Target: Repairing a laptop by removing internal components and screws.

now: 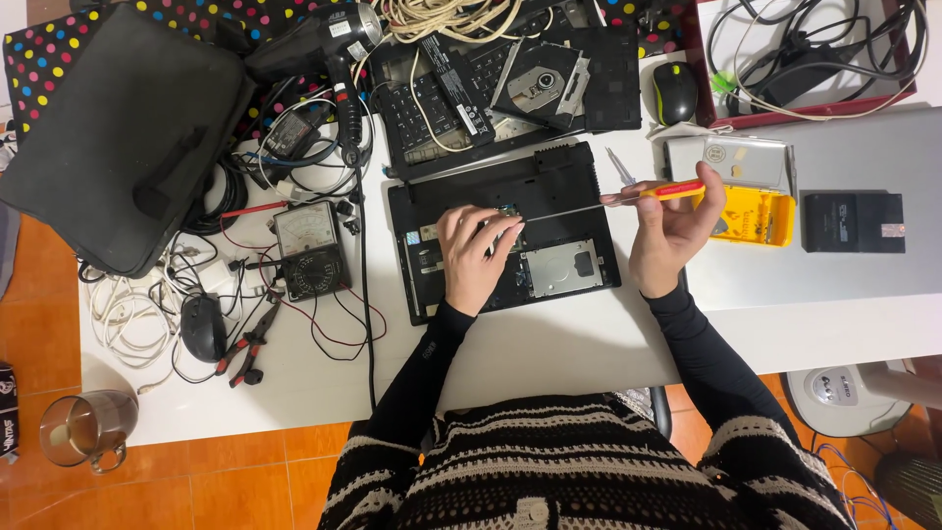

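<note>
An opened black laptop base (579,186) lies bottom-up on the white table (549,344) in front of me. My left hand (473,255) rests on it, fingertips touching a small part inside an open bay near the middle. My right hand (672,231) hovers just right of the laptop and holds a screwdriver (648,193) with a red and yellow handle; its thin shaft points left over the laptop's upper half. A silver metal drive bay (564,267) shows at the laptop's lower right.
A yellow bit case (756,216) with a clear lid and a black drive (854,222) lie to the right. An analog multimeter (306,250), red pliers (250,344), a black mouse (203,326), cables, a hair dryer (314,39), a black bag (118,137) and a second dismantled laptop (491,88) crowd the left and back.
</note>
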